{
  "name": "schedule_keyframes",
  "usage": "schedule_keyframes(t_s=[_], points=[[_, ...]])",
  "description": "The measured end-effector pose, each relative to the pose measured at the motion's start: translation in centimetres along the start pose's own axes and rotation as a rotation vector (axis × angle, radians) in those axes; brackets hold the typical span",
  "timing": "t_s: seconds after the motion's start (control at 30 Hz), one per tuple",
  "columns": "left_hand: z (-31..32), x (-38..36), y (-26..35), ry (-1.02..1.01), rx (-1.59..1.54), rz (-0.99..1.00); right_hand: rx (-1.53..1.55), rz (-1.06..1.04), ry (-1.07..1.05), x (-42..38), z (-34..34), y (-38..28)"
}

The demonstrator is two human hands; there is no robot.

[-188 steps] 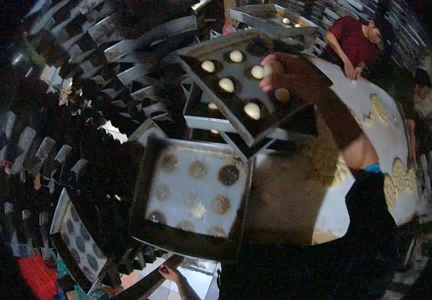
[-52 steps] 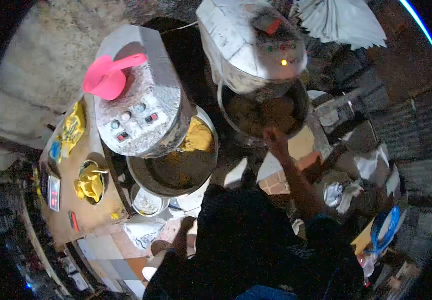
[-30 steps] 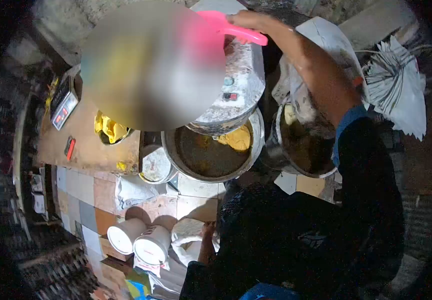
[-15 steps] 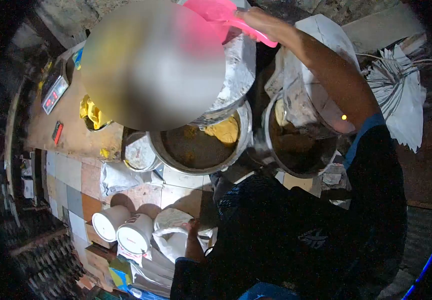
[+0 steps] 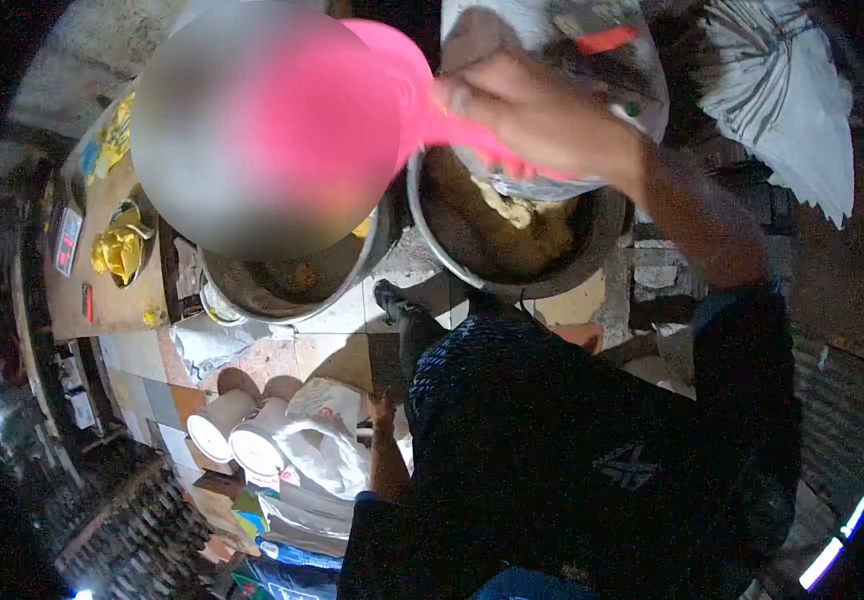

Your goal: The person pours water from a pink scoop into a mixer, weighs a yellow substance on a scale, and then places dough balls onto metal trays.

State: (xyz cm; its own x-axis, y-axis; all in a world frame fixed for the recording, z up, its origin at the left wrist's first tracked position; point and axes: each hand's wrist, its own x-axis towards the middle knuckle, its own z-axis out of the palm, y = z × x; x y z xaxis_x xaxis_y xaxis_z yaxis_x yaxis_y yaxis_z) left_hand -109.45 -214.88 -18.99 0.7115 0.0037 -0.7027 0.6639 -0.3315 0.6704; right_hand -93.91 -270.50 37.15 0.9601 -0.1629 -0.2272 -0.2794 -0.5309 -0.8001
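My right hand [image 5: 542,115] is wrapped around the handle of a pink plastic dipper [image 5: 414,85], raised above two large metal pots. A blurred disc covers much of the dipper's bowl, so its contents are hidden. Below it is the left pot [image 5: 292,285], with brown residue inside. The right pot [image 5: 512,235] holds a yellowish-brown mass and has a white sack [image 5: 552,60] over its far side. Down at my side hangs my left hand [image 5: 380,412], beside an open white sack [image 5: 317,440]; its fingers are too small and dim to read.
On the wooden table [image 5: 112,310] at left are a digital scale [image 5: 68,240], a bowl of yellow pieces [image 5: 122,250] and a small red-and-black object [image 5: 87,303]. Two white buckets [image 5: 214,430] stand on the tiled floor. A gathered white sack [image 5: 782,100] hangs at far right.
My view has shifted, so the pots and table appear farther left. My right hand and the dipper have come lower and nearer. My left hand still hangs by the sack.
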Motion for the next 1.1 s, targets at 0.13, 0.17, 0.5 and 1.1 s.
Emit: schedule_keyframes(t_s=[0.13,0.17,0.5,1.1], points=[[1.3,-1.0,-1.6,-0.187,-0.132,0.103,-0.041,-0.080,0.062,-5.6,2.0,5.5],[1.4,-1.2,-1.0,-0.230,-0.187,0.112,-0.012,-0.113,0.109,-6.9,2.9,6.7],[1.6,-1.7,2.1,-0.222,-0.275,-0.162,-0.225,-0.448,0.530,-15.2,13.1,17.4],[2.6,-4.5,5.9,-0.116,0.155,0.130,-0.353,-0.432,0.718,-14.7,18.8,24.9]])
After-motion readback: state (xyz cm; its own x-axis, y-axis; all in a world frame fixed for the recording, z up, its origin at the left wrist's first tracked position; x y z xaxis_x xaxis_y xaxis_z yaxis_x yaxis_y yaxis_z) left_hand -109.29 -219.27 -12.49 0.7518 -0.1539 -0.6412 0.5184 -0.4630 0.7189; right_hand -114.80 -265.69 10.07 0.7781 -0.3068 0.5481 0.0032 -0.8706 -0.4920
